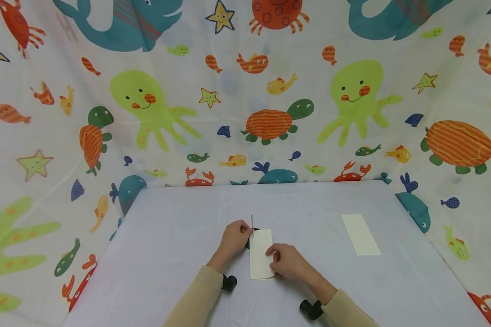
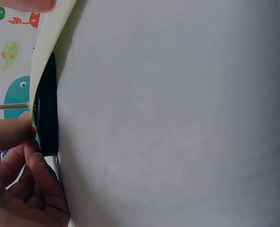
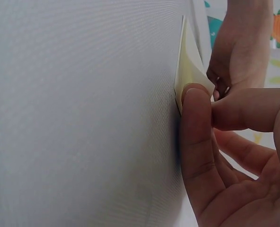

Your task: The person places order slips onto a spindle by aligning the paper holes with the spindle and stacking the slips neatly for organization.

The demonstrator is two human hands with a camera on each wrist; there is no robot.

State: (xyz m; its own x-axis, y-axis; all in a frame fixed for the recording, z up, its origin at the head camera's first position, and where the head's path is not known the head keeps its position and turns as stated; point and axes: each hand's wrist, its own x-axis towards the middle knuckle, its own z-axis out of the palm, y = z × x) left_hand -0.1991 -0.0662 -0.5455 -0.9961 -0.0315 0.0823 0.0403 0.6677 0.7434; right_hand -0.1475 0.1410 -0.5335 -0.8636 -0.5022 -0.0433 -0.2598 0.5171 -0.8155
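Pale cream slips of paper (image 1: 262, 259) lie over a black base (image 2: 48, 113) on the table. A thin metal spike (image 1: 252, 222) stands upright at their upper left corner; whether it passes through the paper cannot be made out. My left hand (image 1: 236, 236) pinches that corner beside the spike, thumb on top, its fingers (image 2: 48, 182) curled by the base's edge. Down at the right edge, my right hand (image 1: 288, 261) pinches the paper between thumb and forefinger. In the right wrist view the top slip (image 3: 192, 66) bends up from the one under it.
Another cream slip (image 1: 361, 235) lies flat on the white-covered table (image 1: 167, 254), off to the right. A curtain with printed sea animals (image 1: 229, 91) hangs behind and along both sides. Black wrist cameras (image 1: 229, 283) sit by the sleeves.
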